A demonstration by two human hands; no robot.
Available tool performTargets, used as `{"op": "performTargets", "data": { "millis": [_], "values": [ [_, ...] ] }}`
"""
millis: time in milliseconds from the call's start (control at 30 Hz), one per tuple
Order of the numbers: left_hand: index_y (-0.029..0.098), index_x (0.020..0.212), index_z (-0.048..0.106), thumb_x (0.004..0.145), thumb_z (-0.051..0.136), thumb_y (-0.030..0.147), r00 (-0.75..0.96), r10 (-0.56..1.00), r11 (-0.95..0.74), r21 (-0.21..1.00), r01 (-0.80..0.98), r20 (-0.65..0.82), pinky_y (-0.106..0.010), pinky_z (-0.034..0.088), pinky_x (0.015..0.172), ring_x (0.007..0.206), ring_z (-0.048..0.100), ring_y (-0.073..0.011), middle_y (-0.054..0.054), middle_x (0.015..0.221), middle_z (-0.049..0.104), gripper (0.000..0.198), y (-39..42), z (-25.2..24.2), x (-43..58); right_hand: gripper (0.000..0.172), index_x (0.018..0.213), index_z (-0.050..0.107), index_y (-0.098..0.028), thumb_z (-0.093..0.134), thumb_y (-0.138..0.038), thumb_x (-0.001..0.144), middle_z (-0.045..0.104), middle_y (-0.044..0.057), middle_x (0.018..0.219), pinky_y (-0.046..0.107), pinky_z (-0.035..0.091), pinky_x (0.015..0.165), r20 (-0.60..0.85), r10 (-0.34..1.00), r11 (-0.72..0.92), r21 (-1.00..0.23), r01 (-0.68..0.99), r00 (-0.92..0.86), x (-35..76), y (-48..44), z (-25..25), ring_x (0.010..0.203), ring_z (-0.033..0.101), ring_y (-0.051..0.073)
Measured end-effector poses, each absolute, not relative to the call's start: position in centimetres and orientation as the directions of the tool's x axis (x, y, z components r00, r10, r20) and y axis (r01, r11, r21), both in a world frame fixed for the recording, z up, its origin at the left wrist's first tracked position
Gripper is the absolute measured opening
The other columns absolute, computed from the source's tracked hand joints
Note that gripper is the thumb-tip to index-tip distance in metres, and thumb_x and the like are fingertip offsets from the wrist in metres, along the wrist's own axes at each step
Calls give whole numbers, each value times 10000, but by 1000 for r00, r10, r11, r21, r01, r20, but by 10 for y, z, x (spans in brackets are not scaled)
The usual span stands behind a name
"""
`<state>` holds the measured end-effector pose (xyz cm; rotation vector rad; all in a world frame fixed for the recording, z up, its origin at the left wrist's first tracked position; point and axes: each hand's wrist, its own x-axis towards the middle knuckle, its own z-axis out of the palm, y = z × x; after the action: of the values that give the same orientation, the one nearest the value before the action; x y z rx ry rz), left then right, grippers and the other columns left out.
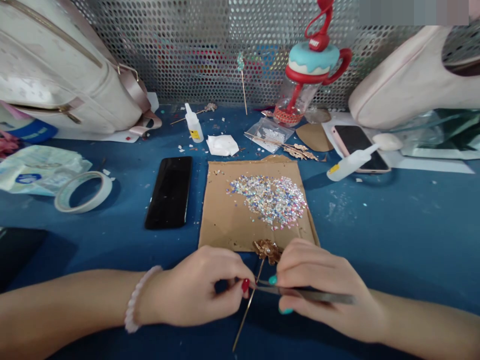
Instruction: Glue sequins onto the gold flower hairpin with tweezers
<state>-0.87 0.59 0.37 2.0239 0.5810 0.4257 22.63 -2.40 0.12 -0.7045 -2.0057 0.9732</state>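
Note:
My right hand [322,285] grips metal tweezers [322,296], their tips pointing left. My left hand [210,287], wearing a beaded bracelet, is closed in a pinch at the tweezer tips; what lies between its fingertips is too small to make out. A gold hair stick [244,320] crosses beneath the tips, close to the left fingertips. Its brown-gold flower head [267,249] is at the near edge of a cardboard sheet [221,225], partly hidden by my right fingers. Loose glittering rhinestones [275,200] are spread over the cardboard.
A black phone [168,192] lies left of the cardboard, with a tape roll [83,192] beyond. Glue bottles [194,125] stand or lean behind. A clear cup [300,95] is at the back, near a pink phone [360,147]. Bags [75,65] flank the perforated metal screen [202,50].

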Motion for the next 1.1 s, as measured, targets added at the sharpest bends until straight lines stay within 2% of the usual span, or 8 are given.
{"op": "performTargets", "data": {
  "millis": [233,633,867,1100],
  "values": [
    [149,843,638,813,496,74,826,560,-427,877,220,65,-161,432,591,605,563,-86,-11,702,638,163,5,2,-8,92,907,635,-124,661,-181,840,645,56,788,287,464,679,418,723,575,-805,144,-550,226,-22,1,745,595,126],
    [140,826,644,737,508,39,809,579,-431,879,202,98,-156,432,581,590,565,-83,-11,691,639,192,3,2,-8,106,935,622,-137,631,-220,870,644,53,804,294,460,679,434,695,616,-771,163,-574,227,-24,0,747,589,125],
    [146,825,646,757,512,63,796,597,-423,881,213,95,-166,430,559,570,553,-84,-7,668,629,171,5,2,-8,156,944,614,-126,650,-249,855,635,55,791,291,460,686,442,664,647,-744,167,-603,225,-24,0,752,580,130],
    [151,816,648,774,510,78,795,599,-429,877,217,96,-165,426,553,563,547,-83,-6,662,627,162,5,1,-7,125,921,611,-135,612,-253,881,628,42,779,280,462,688,447,658,661,-729,180,-606,226,-24,2,737,571,118]
  ]
}}
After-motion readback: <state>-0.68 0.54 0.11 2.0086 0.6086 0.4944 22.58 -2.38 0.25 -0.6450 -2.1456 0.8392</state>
